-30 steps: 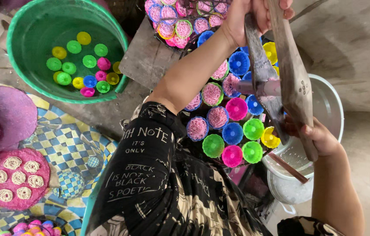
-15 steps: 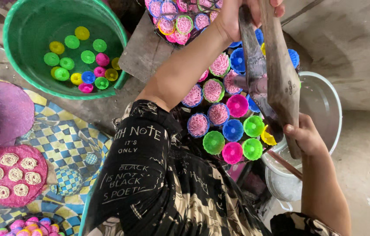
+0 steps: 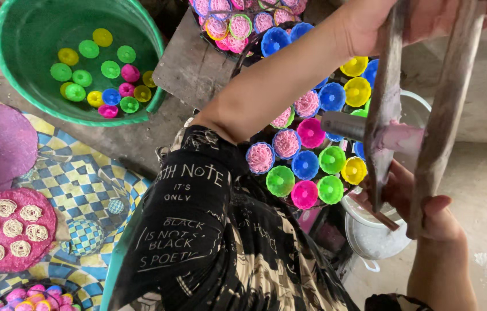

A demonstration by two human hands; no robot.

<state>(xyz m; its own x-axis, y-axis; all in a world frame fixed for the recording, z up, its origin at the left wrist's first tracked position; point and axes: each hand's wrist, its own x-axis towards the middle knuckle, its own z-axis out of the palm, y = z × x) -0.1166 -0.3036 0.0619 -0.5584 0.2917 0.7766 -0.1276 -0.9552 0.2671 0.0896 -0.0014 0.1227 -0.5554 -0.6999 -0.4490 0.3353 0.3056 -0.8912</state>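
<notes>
My left hand (image 3: 370, 23) grips the upper ends of a wooden two-bar press (image 3: 445, 115) at the top of the view. Lower down, my right hand (image 3: 427, 216) holds the bottom ends of the same bars. Between the bars sits a metal cylinder (image 3: 341, 124) smeared with pink dough (image 3: 402, 137). Under the press lies a rack of small round moulds (image 3: 307, 161) in blue, green, pink and yellow. Several of them hold pink noodle nests. My black printed sleeve (image 3: 197, 230) fills the lower middle.
A green basin (image 3: 30, 109) of water with floating coloured moulds stands at the upper left. A white pot (image 3: 370, 239) sits under my right hand. At the left, a pink round tray (image 3: 10, 230) carries pale noodle nests on a checked mat (image 3: 82, 184).
The two wooden bars have come apart, and the metal cylinder with pink dough now shows between them. My right hand has slid lower on the bars.
</notes>
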